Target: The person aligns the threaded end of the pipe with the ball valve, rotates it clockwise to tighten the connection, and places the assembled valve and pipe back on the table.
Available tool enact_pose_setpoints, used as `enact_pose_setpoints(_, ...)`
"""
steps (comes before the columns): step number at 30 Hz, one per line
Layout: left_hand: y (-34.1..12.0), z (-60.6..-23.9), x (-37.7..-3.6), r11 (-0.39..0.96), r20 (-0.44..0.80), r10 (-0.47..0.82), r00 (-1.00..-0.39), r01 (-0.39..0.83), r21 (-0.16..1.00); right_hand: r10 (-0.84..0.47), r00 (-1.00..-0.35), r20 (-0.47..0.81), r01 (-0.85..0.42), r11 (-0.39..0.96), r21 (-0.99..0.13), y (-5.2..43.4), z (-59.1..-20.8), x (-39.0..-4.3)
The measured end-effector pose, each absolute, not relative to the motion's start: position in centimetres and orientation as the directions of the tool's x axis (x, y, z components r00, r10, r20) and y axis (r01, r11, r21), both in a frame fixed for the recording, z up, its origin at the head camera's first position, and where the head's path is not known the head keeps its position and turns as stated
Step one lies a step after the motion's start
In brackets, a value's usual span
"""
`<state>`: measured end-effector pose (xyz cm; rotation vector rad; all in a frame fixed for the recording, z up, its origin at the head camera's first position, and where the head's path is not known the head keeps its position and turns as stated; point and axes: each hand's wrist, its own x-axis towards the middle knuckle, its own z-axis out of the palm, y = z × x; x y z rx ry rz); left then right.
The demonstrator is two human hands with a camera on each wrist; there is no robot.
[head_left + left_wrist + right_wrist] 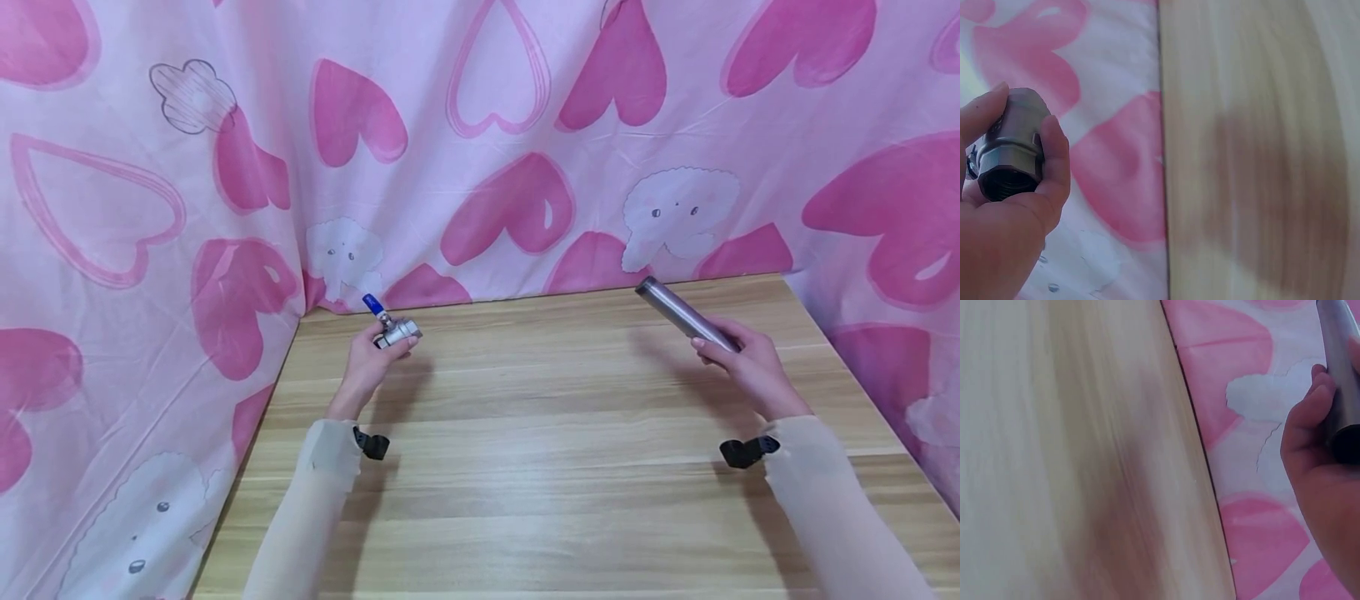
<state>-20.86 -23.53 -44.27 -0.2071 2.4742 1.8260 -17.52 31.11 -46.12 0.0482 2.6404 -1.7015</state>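
Observation:
My left hand grips a small steel ball valve with a blue lever handle, held above the far left of the wooden table. In the left wrist view the valve shows its threaded open end between thumb and fingers. My right hand holds a grey metal pipe by its lower end, the pipe slanting up and to the left over the far right of the table. In the right wrist view the pipe runs along the right edge, fingers curled round it.
A pink cloth with hearts and white cartoon figures hangs behind the table and drapes down both sides. Black wrist camera mounts sit on both sleeved forearms. The wooden tabletop lies under both hands.

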Motion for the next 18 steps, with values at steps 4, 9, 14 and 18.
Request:
enact_pose_setpoints(4, -22.8, -43.4, -20.8, 0.277, -0.104, -0.054, -0.993, -0.115, 0.954, 0.01, -1.0, 0.021, -0.018, 0.27, -0.963, 30.3, -45.8, -17.7)
enact_pose_setpoints(9, -21.9, -42.2, -20.5, 0.277, -0.089, -0.01, -0.996, -0.088, 0.957, -0.001, -0.998, 0.069, -0.069, 0.141, -0.988, 29.2, -45.5, -17.8)
enact_pose_setpoints(14, -20.9, -41.2, -20.2, 0.288, -0.062, 0.043, -0.997, -0.048, 0.957, -0.017, -0.997, 0.072, -0.073, 0.152, -0.986, 28.2, -45.1, -17.9)
enact_pose_setpoints(18, -20.2, -40.6, -19.8, 0.331, -0.063, 0.068, -0.996, -0.037, 0.943, -0.025, -0.997, 0.069, -0.073, 0.197, -0.978, 27.4, -44.6, -17.8)
